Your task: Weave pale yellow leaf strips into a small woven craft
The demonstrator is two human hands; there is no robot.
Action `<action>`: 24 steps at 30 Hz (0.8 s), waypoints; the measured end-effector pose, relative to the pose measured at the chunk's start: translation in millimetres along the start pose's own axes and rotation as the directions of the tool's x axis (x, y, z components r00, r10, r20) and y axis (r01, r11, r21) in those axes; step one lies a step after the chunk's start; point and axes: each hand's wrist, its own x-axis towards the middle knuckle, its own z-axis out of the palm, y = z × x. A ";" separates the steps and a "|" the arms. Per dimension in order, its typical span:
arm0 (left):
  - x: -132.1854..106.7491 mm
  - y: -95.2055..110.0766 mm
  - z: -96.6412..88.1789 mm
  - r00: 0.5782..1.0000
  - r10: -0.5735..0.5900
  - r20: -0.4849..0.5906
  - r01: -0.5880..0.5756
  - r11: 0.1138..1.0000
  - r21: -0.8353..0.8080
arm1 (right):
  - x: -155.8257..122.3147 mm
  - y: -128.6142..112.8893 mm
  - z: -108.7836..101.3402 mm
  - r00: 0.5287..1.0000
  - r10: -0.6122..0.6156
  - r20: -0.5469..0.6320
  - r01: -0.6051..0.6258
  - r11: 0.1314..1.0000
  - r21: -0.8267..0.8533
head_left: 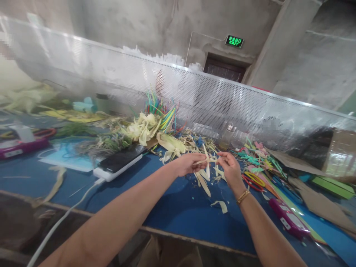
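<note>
My left hand and my right hand meet above the blue tabletop, both pinched on pale yellow corn-husk strips that cross between them and hang down. A gold bracelet sits on my right wrist. Loose husk scraps lie on the table under my hands. A heap of pale husks and coloured strips lies just beyond my left hand.
A white and black device with a white cable lies to the left. Red and yellow rings, a purple tool and cardboard lie right. A perforated metal screen backs the table.
</note>
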 end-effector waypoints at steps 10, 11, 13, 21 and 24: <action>12.3 -1.4 -8.4 0.978 0.143 -0.153 -0.167 0.974 -0.156 | -3.5 -3.5 5.9 0.997 0.044 0.058 -0.046 0.998 0.041; 12.7 -3.0 -7.5 0.969 0.173 -0.175 -0.197 0.972 -0.127 | -3.5 -3.3 5.8 0.995 0.058 0.077 -0.061 0.998 0.035; 12.7 -5.1 -5.5 0.950 0.223 -0.217 -0.235 0.971 -0.031 | -3.3 -3.5 5.3 0.988 0.105 0.114 -0.109 0.994 0.028; 11.4 -11.7 2.9 0.913 0.363 -0.188 -0.314 0.917 0.245 | -8.7 -9.0 15.8 0.971 0.155 0.180 -0.168 0.984 0.056; 11.2 -13.9 5.2 0.910 0.367 -0.192 -0.324 0.920 0.223 | -10.6 -6.3 20.7 0.973 0.148 0.177 -0.166 0.982 0.093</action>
